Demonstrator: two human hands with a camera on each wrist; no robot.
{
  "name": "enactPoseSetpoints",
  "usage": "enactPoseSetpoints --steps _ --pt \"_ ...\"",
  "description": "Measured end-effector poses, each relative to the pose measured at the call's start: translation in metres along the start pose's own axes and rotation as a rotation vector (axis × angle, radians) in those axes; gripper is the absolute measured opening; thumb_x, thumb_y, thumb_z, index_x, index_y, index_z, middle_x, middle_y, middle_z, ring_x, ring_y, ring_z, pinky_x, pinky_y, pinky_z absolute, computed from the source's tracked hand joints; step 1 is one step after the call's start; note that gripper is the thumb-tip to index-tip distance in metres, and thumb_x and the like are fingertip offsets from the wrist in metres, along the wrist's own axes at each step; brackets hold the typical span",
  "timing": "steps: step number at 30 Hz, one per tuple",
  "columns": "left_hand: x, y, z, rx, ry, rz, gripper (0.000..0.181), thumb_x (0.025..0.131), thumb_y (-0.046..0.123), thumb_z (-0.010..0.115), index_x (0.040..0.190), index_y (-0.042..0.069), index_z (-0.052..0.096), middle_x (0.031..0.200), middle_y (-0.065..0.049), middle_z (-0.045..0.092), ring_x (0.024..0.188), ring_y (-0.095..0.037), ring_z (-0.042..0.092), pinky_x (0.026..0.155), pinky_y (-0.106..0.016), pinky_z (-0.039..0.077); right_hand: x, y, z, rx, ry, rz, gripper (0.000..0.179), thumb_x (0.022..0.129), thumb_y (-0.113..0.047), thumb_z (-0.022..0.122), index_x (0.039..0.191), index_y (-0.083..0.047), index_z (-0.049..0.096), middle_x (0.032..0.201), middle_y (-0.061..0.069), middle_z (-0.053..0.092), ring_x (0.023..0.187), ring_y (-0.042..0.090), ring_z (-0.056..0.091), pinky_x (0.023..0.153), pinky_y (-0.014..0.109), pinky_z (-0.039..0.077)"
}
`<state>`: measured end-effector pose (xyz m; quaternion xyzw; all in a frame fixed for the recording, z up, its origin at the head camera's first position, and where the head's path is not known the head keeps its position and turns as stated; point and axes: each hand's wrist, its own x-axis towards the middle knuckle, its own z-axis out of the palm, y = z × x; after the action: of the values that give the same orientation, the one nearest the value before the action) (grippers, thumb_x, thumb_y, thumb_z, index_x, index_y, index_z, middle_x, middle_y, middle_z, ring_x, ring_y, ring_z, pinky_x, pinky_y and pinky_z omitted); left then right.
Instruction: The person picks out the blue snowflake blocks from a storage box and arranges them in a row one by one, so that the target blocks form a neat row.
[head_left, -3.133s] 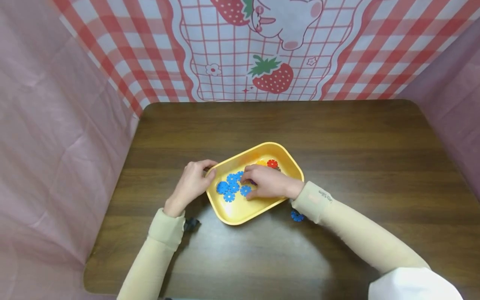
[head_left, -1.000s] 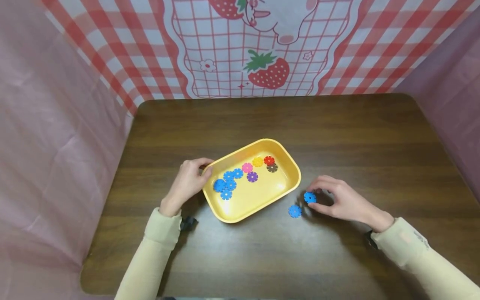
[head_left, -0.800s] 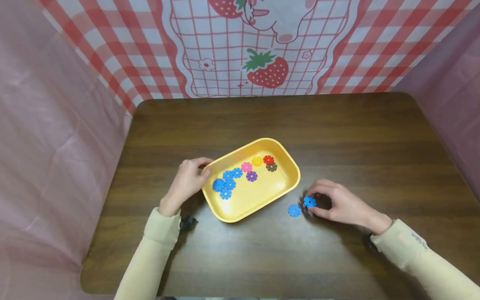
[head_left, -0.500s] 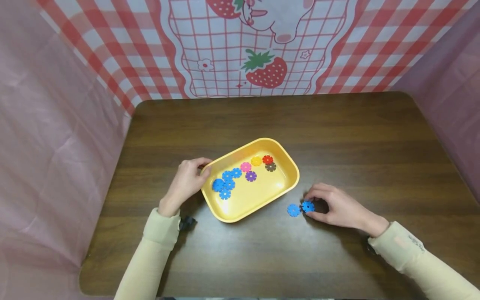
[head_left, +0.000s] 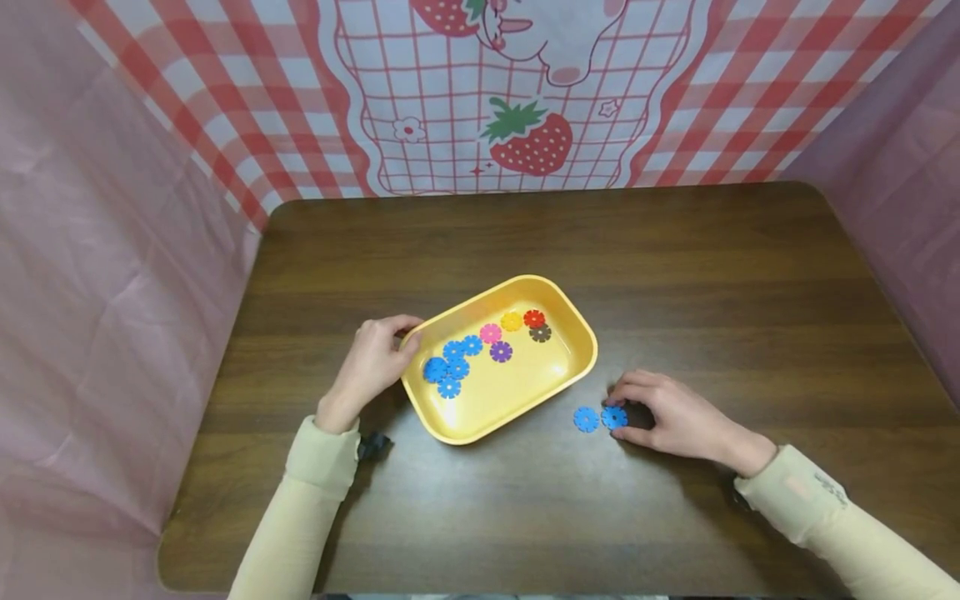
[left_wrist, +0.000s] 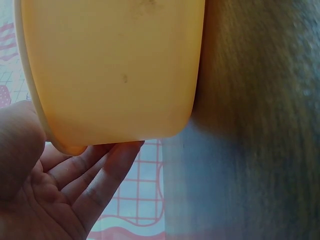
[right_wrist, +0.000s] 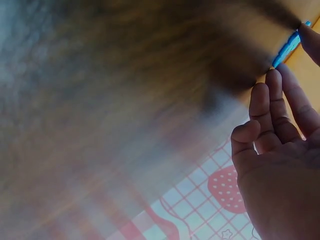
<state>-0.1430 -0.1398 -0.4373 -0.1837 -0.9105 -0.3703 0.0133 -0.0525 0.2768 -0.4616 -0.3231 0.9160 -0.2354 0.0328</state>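
Observation:
My left hand [head_left: 371, 360] holds the left end of a yellow plastic tray [head_left: 465, 438], thumb at the rim and fingers against the outer wall. In the left wrist view those fingers [left_wrist: 107, 175] touch the tray's outside. Just right of the tray, my right hand [head_left: 678, 421] pinches a blue snowflake disc [head_left: 614, 417] between thumb and fingertips, at the tabletop. Beside it, to the left, a second blue snowflake disc [head_left: 587, 419] lies flat on the table. From the right wrist, the pinched disc shows edge-on.
Inside the tray lie several blue discs [head_left: 449, 387], plus a pink disc [head_left: 491, 333], a purple disc [head_left: 501, 352], a yellow disc [head_left: 512, 322], a red disc [head_left: 534, 318] and a brown disc [head_left: 540, 333]. The brown wooden table [head_left: 480, 517] meets a checked strawberry cloth [head_left: 532, 143] behind.
My right hand has left the tray with a blue disc and lowered it beside the blue disc on the table. My left hand has kept its hold on the tray.

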Motion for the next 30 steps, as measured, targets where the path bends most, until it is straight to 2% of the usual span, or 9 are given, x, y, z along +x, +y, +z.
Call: enactPoseSetpoints --steps 10,17,21,26,30 --pt "-0.001 0.000 0.000 0.004 -0.007 -0.009 0.022 0.091 0.007 0.064 0.109 -0.002 0.073 0.098 -0.014 0.073 0.074 -0.021 0.062 0.070 -0.035 0.051 0.000 -0.001 0.000 -0.008 -0.011 0.013 0.029 0.077 -0.025 0.087 0.101 -0.016 0.073 0.105 -0.010 0.064 0.096 0.010 0.059 0.084 0.040 0.052" --pt "0.000 0.001 0.000 0.004 -0.008 -0.009 0.022 0.092 0.007 0.065 0.110 -0.003 0.073 0.099 -0.015 0.073 0.077 -0.021 0.064 0.070 -0.036 0.052 0.000 -0.001 -0.002 0.017 0.001 0.011 0.031 0.077 -0.025 0.087 0.104 -0.015 0.073 0.106 -0.010 0.065 0.099 0.009 0.060 0.086 0.040 0.052" --pt "0.000 0.001 0.000 0.003 -0.008 -0.013 0.022 0.091 0.007 0.065 0.110 -0.003 0.073 0.099 -0.015 0.073 0.077 -0.021 0.063 0.069 -0.035 0.052 -0.001 0.001 -0.008 0.056 0.035 -0.005 0.033 0.077 -0.023 0.087 0.105 -0.014 0.072 0.106 -0.009 0.066 0.097 0.008 0.061 0.084 0.036 0.053" --pt "0.000 0.001 0.000 -0.002 -0.013 -0.024 0.023 0.092 0.007 0.065 0.110 -0.002 0.073 0.099 -0.014 0.073 0.073 -0.020 0.061 0.066 -0.033 0.050 -0.001 0.008 -0.021 0.154 0.083 -0.020 0.036 0.075 -0.014 0.088 0.107 -0.011 0.071 0.104 -0.006 0.067 0.090 0.012 0.061 0.080 0.025 0.050" --pt "-0.001 0.001 0.000 -0.002 -0.013 -0.026 0.022 0.092 0.008 0.065 0.110 -0.002 0.073 0.099 -0.014 0.073 0.072 -0.020 0.060 0.066 -0.032 0.050 0.000 0.020 -0.031 0.189 0.140 -0.037 0.037 0.072 -0.009 0.089 0.105 -0.010 0.071 0.097 -0.004 0.067 0.084 0.014 0.059 0.071 0.021 0.046"
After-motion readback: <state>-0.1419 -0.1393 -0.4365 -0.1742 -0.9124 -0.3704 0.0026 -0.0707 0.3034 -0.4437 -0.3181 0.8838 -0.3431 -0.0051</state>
